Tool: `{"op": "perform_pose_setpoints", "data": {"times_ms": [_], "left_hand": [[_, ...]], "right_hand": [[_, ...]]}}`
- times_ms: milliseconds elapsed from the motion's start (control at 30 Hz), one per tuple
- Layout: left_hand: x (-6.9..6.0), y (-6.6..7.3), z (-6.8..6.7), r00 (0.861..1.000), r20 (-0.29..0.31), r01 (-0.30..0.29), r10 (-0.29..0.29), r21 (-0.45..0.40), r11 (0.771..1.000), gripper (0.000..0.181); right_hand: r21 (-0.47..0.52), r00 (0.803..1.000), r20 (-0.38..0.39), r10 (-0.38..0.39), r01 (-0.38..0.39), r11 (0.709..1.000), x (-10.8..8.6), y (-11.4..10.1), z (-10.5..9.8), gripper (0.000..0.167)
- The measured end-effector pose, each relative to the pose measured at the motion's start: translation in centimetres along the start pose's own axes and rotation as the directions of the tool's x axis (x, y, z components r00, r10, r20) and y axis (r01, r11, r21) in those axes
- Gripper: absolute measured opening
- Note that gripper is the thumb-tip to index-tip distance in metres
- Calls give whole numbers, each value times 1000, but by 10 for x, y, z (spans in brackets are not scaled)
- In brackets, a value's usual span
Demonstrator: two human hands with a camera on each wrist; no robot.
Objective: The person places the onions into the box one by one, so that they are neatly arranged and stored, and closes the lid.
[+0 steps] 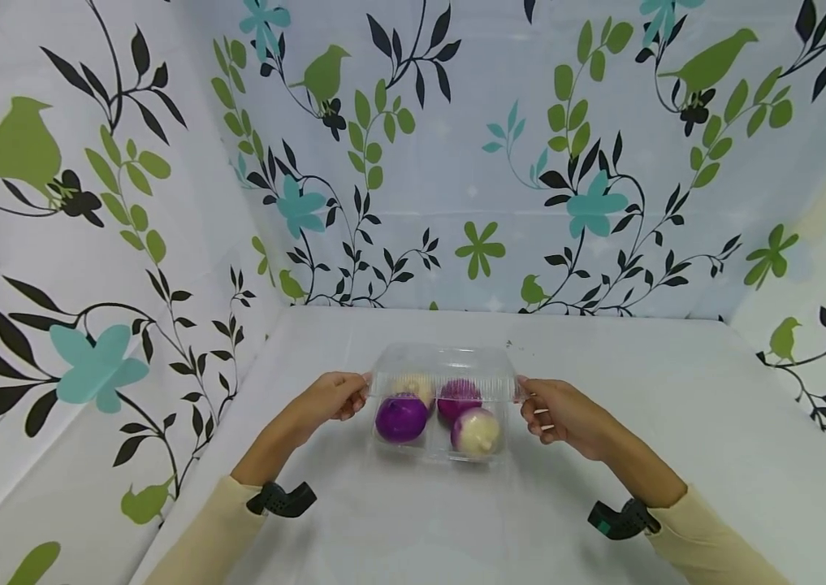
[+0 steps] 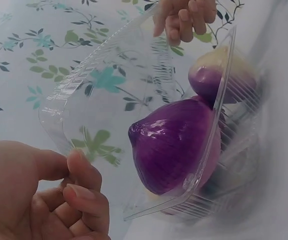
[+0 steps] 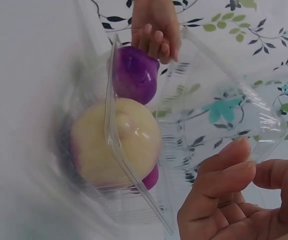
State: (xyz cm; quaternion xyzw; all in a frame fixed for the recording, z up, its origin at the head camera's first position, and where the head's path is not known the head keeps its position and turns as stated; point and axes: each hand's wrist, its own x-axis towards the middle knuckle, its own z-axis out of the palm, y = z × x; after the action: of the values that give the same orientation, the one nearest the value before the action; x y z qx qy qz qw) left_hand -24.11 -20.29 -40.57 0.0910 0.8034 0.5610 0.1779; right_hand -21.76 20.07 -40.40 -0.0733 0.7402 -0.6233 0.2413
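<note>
A clear plastic clamshell box (image 1: 430, 457) stands on the table with its lid (image 1: 445, 354) raised. Inside sit several glossy, onion-like vegetables: a purple one (image 1: 401, 418) at front left, a cream one (image 1: 476, 431) at front right, and others behind, partly under the lid. My left hand (image 1: 328, 396) pinches the lid's left edge between thumb and fingers. At the opposite edge my right hand (image 1: 562, 414) pinches the lid likewise. Up close in the left wrist view, the purple vegetable (image 2: 171, 145) has a pointed tip. The right wrist view shows the cream vegetable (image 3: 129, 140) by the box's rim.
The box rests on a white table (image 1: 442, 528). Behind it hangs a cloth (image 1: 442, 162) printed with birds, leaves and flowers, and similar cloth lines both sides. Dark bands (image 1: 284, 500) are worn around both wrists.
</note>
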Motion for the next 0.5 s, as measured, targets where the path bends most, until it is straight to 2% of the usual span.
{"op": "perform_pose_setpoints", "data": {"times_ms": [333, 500], "left_hand": [[-9, -9, 8, 999, -40, -14, 16, 51, 999, 40], [-18, -11, 12, 998, -56, -25, 29, 75, 997, 37]], "right_hand": [[2, 997, 79, 9, -9, 1000, -27, 8, 14, 39], [-18, 999, 48, 14, -13, 1000, -31, 16, 20, 40]]}}
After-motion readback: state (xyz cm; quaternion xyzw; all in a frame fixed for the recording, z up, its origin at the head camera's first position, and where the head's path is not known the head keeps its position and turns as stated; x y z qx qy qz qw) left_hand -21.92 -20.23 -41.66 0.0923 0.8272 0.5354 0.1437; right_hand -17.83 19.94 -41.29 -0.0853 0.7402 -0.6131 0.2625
